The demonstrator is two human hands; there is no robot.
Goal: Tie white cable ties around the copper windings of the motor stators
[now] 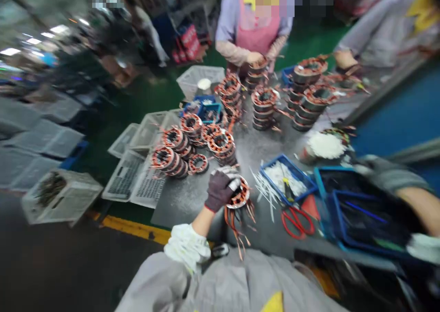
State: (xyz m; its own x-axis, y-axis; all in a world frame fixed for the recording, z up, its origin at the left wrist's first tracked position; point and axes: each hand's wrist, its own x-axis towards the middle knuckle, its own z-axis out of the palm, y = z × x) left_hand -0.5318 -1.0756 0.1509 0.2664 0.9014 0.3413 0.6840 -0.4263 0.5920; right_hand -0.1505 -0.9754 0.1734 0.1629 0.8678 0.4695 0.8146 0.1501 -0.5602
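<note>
My left hand point(220, 190), in a dark glove, is closed around a stator point(239, 193) with copper windings. It holds it just above the grey table point(185, 197), and the orange leads hang down towards me. My right hand point(387, 173), in a grey glove, reaches out at the far right above a blue tray point(343, 220). Motion smears it, so its fingers cannot be made out. It is close to a bowl of white bits point(325, 145).
Stacks of wound stators point(192, 142) cover the middle and far table. A small blue tray of white sleeves point(287, 176), loose white strips and red scissors point(297, 221) lie in front. Two co-workers point(256, 36) handle stators opposite. White baskets point(137, 176) sit at the left.
</note>
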